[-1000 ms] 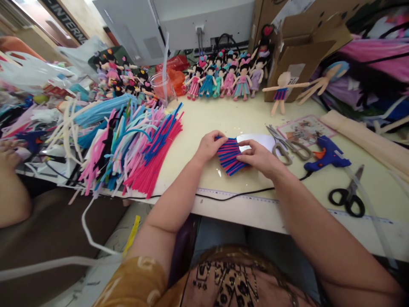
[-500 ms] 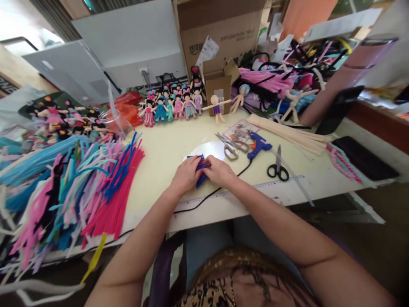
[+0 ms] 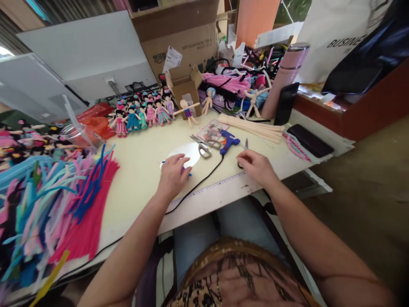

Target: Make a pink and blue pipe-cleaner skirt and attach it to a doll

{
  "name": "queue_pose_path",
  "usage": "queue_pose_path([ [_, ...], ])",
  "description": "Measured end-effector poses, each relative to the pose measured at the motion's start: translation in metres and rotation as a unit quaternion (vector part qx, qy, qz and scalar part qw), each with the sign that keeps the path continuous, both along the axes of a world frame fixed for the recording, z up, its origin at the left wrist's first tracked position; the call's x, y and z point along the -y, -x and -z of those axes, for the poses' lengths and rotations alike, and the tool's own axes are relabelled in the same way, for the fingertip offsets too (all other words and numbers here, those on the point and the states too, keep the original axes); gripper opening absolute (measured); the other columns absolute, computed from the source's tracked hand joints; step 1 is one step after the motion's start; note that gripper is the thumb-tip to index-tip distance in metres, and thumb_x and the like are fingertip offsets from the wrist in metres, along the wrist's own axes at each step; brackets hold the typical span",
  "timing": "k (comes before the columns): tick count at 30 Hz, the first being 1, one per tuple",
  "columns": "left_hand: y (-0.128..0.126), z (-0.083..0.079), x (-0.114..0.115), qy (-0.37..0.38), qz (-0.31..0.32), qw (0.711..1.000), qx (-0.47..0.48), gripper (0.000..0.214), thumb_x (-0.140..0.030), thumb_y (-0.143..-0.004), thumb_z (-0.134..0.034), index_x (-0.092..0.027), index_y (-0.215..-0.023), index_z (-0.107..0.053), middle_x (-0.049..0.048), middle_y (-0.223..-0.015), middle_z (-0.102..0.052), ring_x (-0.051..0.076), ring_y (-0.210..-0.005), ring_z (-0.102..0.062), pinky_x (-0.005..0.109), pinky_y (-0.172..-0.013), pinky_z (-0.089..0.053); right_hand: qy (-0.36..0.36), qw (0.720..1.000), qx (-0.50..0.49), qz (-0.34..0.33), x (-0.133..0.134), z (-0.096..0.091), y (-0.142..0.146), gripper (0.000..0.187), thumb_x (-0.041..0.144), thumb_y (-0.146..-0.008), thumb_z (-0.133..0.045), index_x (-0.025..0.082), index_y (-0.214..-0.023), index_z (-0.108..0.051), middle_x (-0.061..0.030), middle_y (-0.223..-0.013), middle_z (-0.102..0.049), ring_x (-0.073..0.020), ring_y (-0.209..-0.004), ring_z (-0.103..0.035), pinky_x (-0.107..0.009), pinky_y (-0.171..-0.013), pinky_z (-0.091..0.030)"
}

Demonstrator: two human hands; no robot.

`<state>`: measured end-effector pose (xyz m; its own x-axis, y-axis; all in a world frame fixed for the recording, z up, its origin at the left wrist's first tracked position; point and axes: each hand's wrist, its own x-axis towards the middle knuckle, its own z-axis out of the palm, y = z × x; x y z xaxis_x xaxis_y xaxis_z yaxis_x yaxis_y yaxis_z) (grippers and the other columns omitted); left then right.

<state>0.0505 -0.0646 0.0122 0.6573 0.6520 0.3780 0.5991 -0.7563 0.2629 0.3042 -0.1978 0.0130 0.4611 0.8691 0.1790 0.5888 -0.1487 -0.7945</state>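
- 1 view only: a camera worn on the person's head, so no second view shares any part of the scene.
- It looks forward and steeply down, over the person's patterned top point(image 3: 230, 277) and both forearms, onto the desk point(image 3: 143, 170).
- Range is close: the left hand point(image 3: 173, 174) and the right hand point(image 3: 256, 166) lie near the frame centre, at arm's length.
- The desk runs aslant, rising from lower left to upper right.
- The wide lens bends the edges; the cardboard box point(image 3: 179, 38) and the floor point(image 3: 367, 187) fill the top and right margins.
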Motion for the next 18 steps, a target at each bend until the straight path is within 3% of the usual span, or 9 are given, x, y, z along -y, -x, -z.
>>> queue_pose_path([
  [3, -0.043, -0.014, 0.015, 0.032, 0.04, 0.998, -0.026, 0.022, -0.03, -0.088, -0.05, -0.021, -0.102, -0.064, 0.0089, -0.104, -0.065, 0.025, -0.099, -0.057, 0.04, -0.088, -0.043, 0.002, 0.999, -0.019, 0.036, 0.015, -0.001, -0.023, 0.018, 0.035, -0.081, -0.053, 0.021, -0.083, -0.065, -0.003, -0.076, -0.067, -0.0176, -0.067, -0.059, -0.029, -0.064, -0.043],
  [5, -0.074, -0.014, 0.021, 0.041, 0.061, 0.995, -0.073, 0.021, -0.029, -0.089, -0.048, -0.02, -0.097, -0.065, 0.0093, -0.099, -0.065, 0.025, -0.094, -0.058, 0.04, -0.082, -0.044, 0.002, 0.999, -0.023, 0.048, 0.02, 0.001, -0.03, 0.02, 0.039, -0.079, -0.056, 0.022, -0.083, -0.065, -0.0029, -0.074, -0.066, -0.0176, -0.065, -0.059, -0.029, -0.063, -0.044],
  [11, -0.146, 0.01, 0.011, 0.005, 0.008, 0.992, -0.129, 0.027, -0.035, -0.085, -0.055, -0.014, -0.102, -0.062, 0.0138, -0.107, -0.063, 0.029, -0.101, -0.057, 0.042, -0.081, -0.042, 0.032, 0.998, -0.046, -0.024, 0.025, 0.014, -0.015, 0.024, 0.044, -0.08, -0.055, 0.023, -0.086, -0.065, -0.0031, -0.075, -0.066, -0.0183, -0.064, -0.059, -0.03, -0.06, -0.045],
  [15, -0.148, 0.013, 0.008, 0.022, -0.003, 0.993, -0.113, 0.028, -0.036, -0.086, -0.054, -0.016, -0.105, -0.061, 0.0129, -0.108, -0.063, 0.028, -0.102, -0.056, 0.041, -0.081, -0.041, 0.059, 0.996, -0.052, -0.045, 0.025, 0.028, -0.006, 0.025, 0.046, -0.08, -0.054, 0.024, -0.088, -0.066, -0.0043, -0.077, -0.066, -0.0198, -0.062, -0.06, -0.033, -0.06, -0.047],
  [18, -0.112, 0.001, -0.003, 0.026, -0.018, 0.996, -0.086, 0.026, -0.036, -0.089, -0.05, -0.021, -0.107, -0.061, 0.0107, -0.109, -0.063, 0.025, -0.1, -0.056, 0.039, -0.08, -0.04, 0.078, 0.994, -0.054, -0.054, 0.025, 0.039, -0.007, 0.025, 0.047, -0.079, -0.054, 0.026, -0.087, -0.066, -0.0059, -0.078, -0.068, -0.0219, -0.061, -0.061, -0.036, -0.058, -0.048],
])
